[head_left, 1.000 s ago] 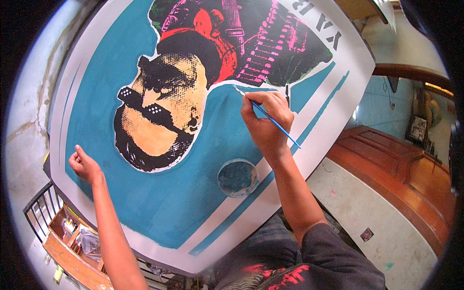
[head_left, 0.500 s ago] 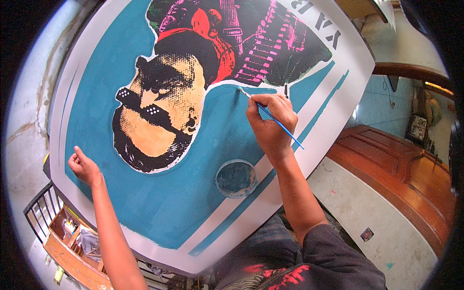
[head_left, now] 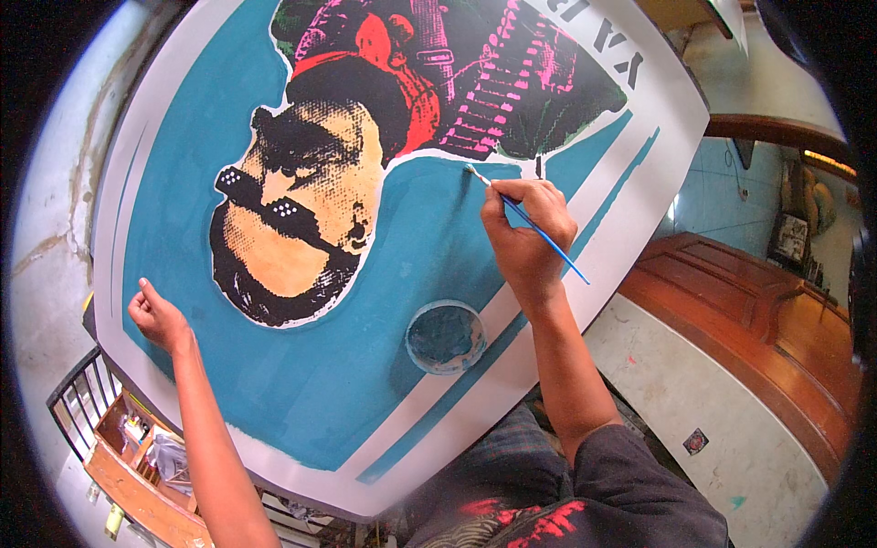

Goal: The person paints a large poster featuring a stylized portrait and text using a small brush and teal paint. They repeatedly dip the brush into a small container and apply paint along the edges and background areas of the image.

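A large board (head_left: 219, 384) carries a painted portrait (head_left: 311, 183) in black, peach, red and pink, outlined in white on a teal ground. My right hand (head_left: 530, 237) grips a thin blue paintbrush (head_left: 566, 256), whose pale tip sits on the teal just below the white outline under the pink-striped area. My left hand (head_left: 157, 315) rests on the teal at the board's left side, fingers curled with nothing visible in them. A round container (head_left: 446, 336) with dark teal paint sits on the board below my right hand, near white stripes.
At lower left are a black railing (head_left: 73, 384) and a wooden shelf (head_left: 128, 493) holding small items and bags. A brown wooden panel (head_left: 740, 329) and a pale speckled surface (head_left: 658, 384) lie to the right, with pale blue tiles (head_left: 713, 192) beyond.
My right hand and the brush have moved to the right along the white outline, from near the red area toward the middle of the pink stripes. My left hand has barely shifted.
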The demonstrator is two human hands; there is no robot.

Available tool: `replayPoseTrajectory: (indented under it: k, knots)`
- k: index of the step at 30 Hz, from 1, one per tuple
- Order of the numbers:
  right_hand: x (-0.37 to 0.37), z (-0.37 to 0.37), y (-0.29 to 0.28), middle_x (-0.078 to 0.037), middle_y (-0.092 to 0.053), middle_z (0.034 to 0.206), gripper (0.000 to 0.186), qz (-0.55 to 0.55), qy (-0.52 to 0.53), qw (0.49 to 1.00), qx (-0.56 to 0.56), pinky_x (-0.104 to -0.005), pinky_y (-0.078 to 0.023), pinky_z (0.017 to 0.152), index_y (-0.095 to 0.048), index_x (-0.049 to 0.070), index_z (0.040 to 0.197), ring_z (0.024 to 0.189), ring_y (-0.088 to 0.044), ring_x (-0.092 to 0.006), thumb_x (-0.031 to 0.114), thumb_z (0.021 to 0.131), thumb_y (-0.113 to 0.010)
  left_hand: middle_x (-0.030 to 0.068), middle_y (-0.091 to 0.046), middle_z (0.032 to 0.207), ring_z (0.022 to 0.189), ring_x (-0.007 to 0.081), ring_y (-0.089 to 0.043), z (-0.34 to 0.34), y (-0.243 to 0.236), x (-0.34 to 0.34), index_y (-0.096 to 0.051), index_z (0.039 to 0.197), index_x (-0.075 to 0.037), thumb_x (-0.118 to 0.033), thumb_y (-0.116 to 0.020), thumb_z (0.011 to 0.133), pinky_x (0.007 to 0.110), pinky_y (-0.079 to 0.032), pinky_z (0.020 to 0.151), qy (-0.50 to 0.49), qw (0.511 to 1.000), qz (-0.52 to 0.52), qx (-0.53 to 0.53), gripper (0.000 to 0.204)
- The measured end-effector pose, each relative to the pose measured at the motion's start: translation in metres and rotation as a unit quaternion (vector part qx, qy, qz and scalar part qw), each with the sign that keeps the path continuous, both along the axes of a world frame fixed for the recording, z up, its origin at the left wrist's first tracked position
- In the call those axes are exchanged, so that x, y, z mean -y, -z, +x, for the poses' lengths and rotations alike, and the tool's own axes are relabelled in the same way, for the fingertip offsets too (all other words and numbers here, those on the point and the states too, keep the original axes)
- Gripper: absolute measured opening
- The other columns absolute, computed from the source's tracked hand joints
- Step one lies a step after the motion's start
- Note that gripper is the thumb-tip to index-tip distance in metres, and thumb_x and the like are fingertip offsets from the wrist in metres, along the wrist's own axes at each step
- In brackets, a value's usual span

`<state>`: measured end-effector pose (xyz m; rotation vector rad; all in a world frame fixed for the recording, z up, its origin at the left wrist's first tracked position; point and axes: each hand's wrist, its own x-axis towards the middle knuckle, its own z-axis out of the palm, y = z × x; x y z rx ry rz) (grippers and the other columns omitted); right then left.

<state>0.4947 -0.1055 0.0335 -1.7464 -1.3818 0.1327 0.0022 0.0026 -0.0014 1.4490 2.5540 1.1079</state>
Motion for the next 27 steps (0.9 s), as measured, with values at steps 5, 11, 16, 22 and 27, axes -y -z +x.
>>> replayPoseTrajectory:
  k: [5, 11, 16, 22, 27]
  knots:
    - [0.005, 0.006, 0.003, -0.007, -0.069, 0.077, 0.012, -0.006, 0.009, 1.0, 0.006, -0.0356, -0.048, 0.073, -0.066, 0.008, 0.079, 0.074, -0.065, -0.0229, 0.003, 0.072, -0.074, 0.0078, -0.058, 0.079, 0.069, 0.0179, -0.053, 0.0, 0.001, 0.001, -0.057, 0.092, 0.0, -0.047, -0.059, 0.094, 0.034, -0.045, 0.065, 0.0, 1.0, 0.001, 0.005, 0.048]
    - [0.008, 0.015, -0.004, -0.012, -0.07, 0.077, 0.009, -0.009, 0.007, 0.999, 0.048, -0.0311, -0.053, 0.067, -0.071, 0.001, 0.084, 0.071, -0.067, -0.0205, 0.001, 0.075, -0.075, 0.0084, -0.059, 0.079, 0.07, 0.0183, -0.055, 0.0, 0.001, 0.0, -0.058, 0.092, 0.0, -0.048, -0.059, 0.094, 0.034, -0.046, 0.065, -0.005, 1.0, 0.003, -0.012, 0.048]
    - [0.012, 0.021, 0.001, -0.008, -0.069, 0.077, 0.012, -0.005, 0.031, 0.999, 0.021, -0.035, -0.048, 0.072, -0.067, 0.007, 0.08, 0.074, -0.066, -0.0226, 0.002, 0.072, -0.075, 0.0087, -0.06, 0.081, 0.071, 0.0185, -0.056, -0.002, 0.003, -0.001, -0.058, 0.092, 0.0, -0.048, -0.06, 0.094, 0.033, -0.047, 0.066, 0.002, 1.0, 0.013, -0.017, 0.048]
    - [0.017, 0.025, -0.001, -0.008, -0.07, 0.077, 0.01, -0.015, 0.04, 0.999, 0.03, -0.0349, -0.049, 0.071, -0.068, 0.006, 0.08, 0.072, -0.066, -0.0213, 0.002, 0.073, -0.074, 0.0085, -0.061, 0.082, 0.073, 0.0182, -0.056, -0.004, 0.002, -0.001, -0.057, 0.093, 0.0, -0.047, -0.06, 0.094, 0.033, -0.047, 0.067, -0.004, 1.0, 0.004, -0.016, 0.047]
    - [0.023, 0.03, -0.001, -0.009, -0.07, 0.076, 0.008, 0.003, 0.053, 0.999, 0.014, -0.0314, -0.05, 0.066, -0.068, 0.005, 0.081, 0.07, -0.067, -0.0195, 0.001, 0.075, -0.073, 0.0093, -0.061, 0.083, 0.074, 0.0193, -0.057, 0.0, 0.0, 0.0, -0.058, 0.094, 0.0, -0.048, -0.059, 0.094, 0.034, -0.047, 0.069, -0.014, 0.999, -0.009, -0.027, 0.049]
